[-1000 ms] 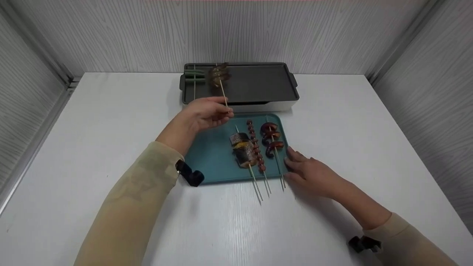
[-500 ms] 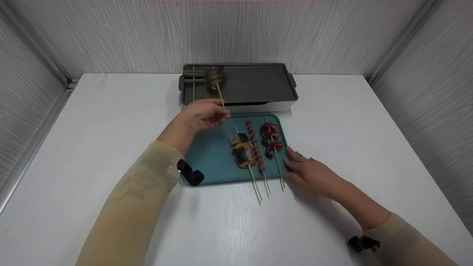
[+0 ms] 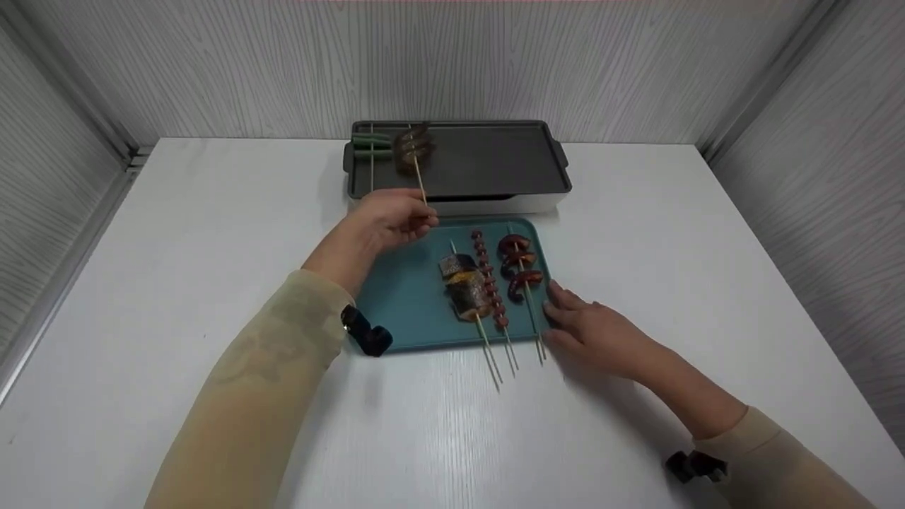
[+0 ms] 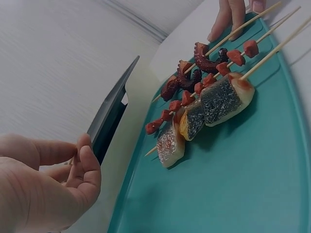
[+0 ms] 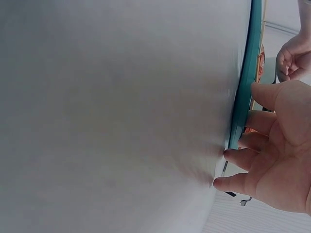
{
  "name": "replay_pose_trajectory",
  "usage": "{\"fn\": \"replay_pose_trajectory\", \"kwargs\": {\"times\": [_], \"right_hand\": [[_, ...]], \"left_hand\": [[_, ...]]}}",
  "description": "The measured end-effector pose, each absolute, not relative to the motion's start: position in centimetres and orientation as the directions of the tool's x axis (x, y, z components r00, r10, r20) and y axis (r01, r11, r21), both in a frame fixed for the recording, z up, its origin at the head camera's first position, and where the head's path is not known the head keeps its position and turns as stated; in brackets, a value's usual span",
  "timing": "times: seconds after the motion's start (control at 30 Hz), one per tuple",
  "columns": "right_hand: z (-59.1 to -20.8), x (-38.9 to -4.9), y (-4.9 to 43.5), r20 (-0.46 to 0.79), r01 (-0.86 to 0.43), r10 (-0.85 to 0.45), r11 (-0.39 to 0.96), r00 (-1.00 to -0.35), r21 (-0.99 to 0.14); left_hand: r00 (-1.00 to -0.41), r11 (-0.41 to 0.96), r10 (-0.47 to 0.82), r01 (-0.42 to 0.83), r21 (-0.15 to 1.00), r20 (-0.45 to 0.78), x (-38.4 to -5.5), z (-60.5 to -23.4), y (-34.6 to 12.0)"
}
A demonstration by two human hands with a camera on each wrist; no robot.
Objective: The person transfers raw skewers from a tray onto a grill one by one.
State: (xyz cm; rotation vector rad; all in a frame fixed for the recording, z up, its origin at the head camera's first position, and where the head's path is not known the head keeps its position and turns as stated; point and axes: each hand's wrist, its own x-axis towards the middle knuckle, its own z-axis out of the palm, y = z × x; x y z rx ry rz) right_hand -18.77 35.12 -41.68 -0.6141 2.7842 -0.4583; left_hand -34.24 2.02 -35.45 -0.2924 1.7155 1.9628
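The left hand (image 3: 392, 219) pinches the thin wooden stick (image 3: 420, 180) of a brown, curled-piece skewer (image 3: 413, 148) over the black rectangular grill plate (image 3: 495, 161) — near its left end, beside the green-stalk skewer (image 3: 382, 153), with open plate stretching rightward. The right hand (image 3: 601, 338), fingers extended, touches the teal rectangular tray's (image 3: 403, 304) right edge — three food-laden skewers (image 3: 468, 293) overhang its near rim.

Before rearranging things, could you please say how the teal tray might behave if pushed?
The teal tray would probably slide rather than tip, being low and flat. It looks stiff, its rim straight. The three skewers overhanging it might shift.
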Motion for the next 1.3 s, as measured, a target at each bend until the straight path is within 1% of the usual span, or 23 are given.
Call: {"fn": "replay_pose_trajectory", "kwargs": {"times": [0.43, 0.73, 1.03, 1.3], "right_hand": [[-41.7, -19.6, 35.1, -0.185, -0.35, -0.434, 0.865, -0.882, -0.36], [-41.7, -20.0, 35.3, -0.17, -0.366, -0.447, 0.858, -0.878, -0.36], [-41.7, -20.3, 35.4, -0.164, -0.375, -0.452, 0.856, -0.877, -0.356], [-41.7, -20.4, 35.4, -0.175, -0.365, -0.445, 0.86, -0.878, -0.356]], "left_hand": [[-0.85, -0.099, 0.201, -0.513, 0.853, -0.487, -34.2, -36.1, 1.7], [-0.847, -0.115, 0.202, -0.52, 0.847, -0.492, -33.2, -36.5, 1.7], [-0.841, -0.089, 0.231, -0.519, 0.85, -0.489, -31.5, -36.9, 1.1], [-0.833, -0.11, 0.296, -0.515, 0.85, -0.467, -27.8, -36.7, 0.4]]}}
